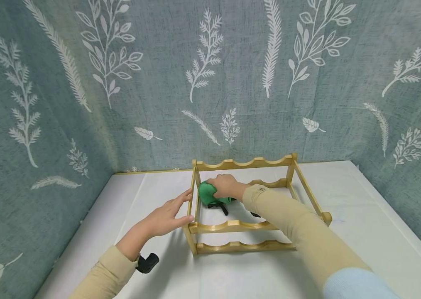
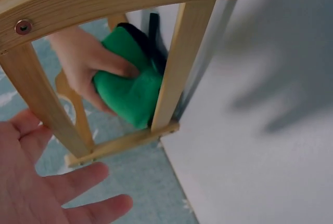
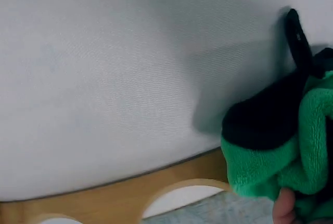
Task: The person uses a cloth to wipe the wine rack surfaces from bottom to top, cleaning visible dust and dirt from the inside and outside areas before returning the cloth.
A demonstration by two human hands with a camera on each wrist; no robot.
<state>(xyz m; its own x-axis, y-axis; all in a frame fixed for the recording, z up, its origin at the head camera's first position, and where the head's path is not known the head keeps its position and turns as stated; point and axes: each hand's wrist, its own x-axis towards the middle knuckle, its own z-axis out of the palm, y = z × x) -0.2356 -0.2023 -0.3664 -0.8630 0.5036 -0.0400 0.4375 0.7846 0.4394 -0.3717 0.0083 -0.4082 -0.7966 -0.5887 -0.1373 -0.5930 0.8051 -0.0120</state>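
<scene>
A wooden rack (image 1: 233,226) with scalloped rails, like a wine rack, stands on the white table. Inside its left end my right hand (image 1: 226,185) grips a bunched green cloth (image 1: 206,193) with black trim and a black hanging loop. In the right wrist view the cloth (image 3: 255,167) is beside a scalloped rail, and only a fingertip of that hand shows. My left hand (image 1: 167,216) is at the rack's left side, fingers spread. In the left wrist view some of its fingers touch an upright bar (image 2: 44,99), while the others point away from the wood.
White table surface (image 1: 348,199) surrounds the rack on all sides. Grey-green fabric (image 1: 158,95) with white leaf prints hangs behind the table and along both sides. A black strap part (image 1: 147,263) shows at my left wrist.
</scene>
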